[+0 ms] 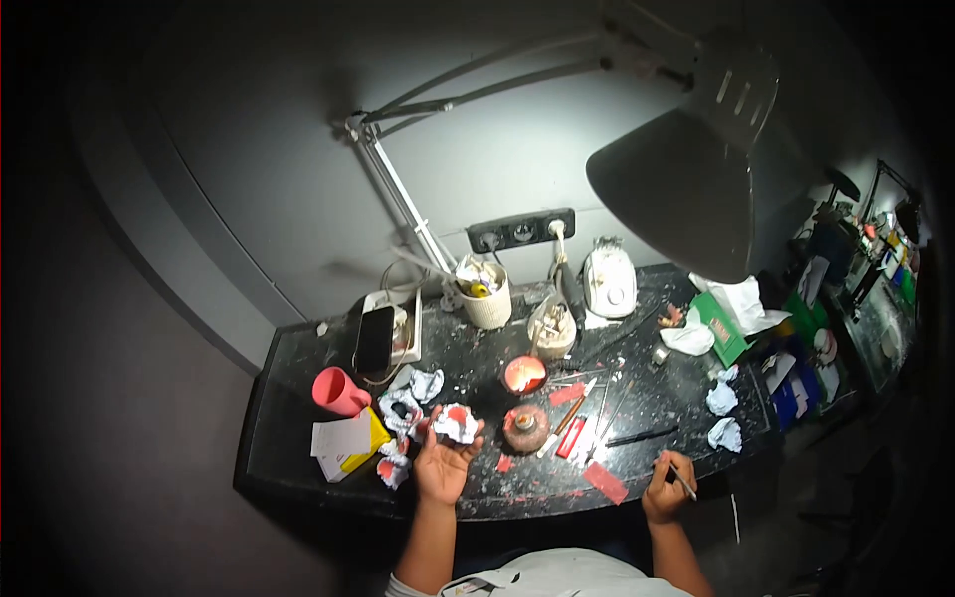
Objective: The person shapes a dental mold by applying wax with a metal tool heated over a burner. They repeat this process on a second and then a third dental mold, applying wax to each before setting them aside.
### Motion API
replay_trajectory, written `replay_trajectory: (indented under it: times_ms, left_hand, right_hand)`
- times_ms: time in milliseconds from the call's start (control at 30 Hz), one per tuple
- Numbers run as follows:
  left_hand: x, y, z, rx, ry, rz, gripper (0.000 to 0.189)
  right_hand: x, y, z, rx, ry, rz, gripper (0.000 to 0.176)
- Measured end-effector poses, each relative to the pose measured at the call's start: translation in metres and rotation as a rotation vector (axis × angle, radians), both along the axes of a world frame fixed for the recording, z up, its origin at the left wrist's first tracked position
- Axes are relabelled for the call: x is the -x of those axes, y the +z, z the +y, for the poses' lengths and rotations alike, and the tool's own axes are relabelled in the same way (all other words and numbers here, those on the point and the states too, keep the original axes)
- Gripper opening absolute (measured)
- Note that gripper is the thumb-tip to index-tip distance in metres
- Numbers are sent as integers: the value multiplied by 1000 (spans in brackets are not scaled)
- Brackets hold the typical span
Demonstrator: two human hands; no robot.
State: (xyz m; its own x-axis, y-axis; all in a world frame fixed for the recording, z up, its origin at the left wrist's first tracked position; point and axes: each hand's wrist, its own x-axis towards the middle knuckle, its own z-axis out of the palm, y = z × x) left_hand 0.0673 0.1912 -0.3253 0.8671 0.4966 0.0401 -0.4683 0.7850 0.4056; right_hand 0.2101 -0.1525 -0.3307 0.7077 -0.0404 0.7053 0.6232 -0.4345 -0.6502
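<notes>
My left hand (444, 472) is turned palm up, its fingers around a white plaster dental model (457, 424) with red wax in its middle. My right hand (668, 490), near the table's front edge, grips a thin wax-carving tool (684, 483) like a pen. Between the hands stand a round burner (525, 429) with a metal top and a bowl of red-orange wax (524, 376). A red wax sheet (605, 483) lies left of my right hand. More white plaster models (401, 413) rest beside my left hand.
A pink mug (340, 392), a phone (375, 339) and a yellow box (366, 443) are at the left. Loose tools (603, 406) lie centrally. A pot (486, 298) and a white device (610, 283) stand behind. A lamp (676, 184) hangs overhead; a green box (720, 328) sits right.
</notes>
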Motion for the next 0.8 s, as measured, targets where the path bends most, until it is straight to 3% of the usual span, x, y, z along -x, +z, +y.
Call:
replay_trajectory:
  times_ms: [733,800]
  left_hand:
    - [-1,2,-1,31,-76,-62,53]
    - [-1,7,-3,40,-69,-107,44]
  right_hand:
    - [0,-2,-2,52,2,-5,8]
    - [0,0,-1,48,4,-5,7]
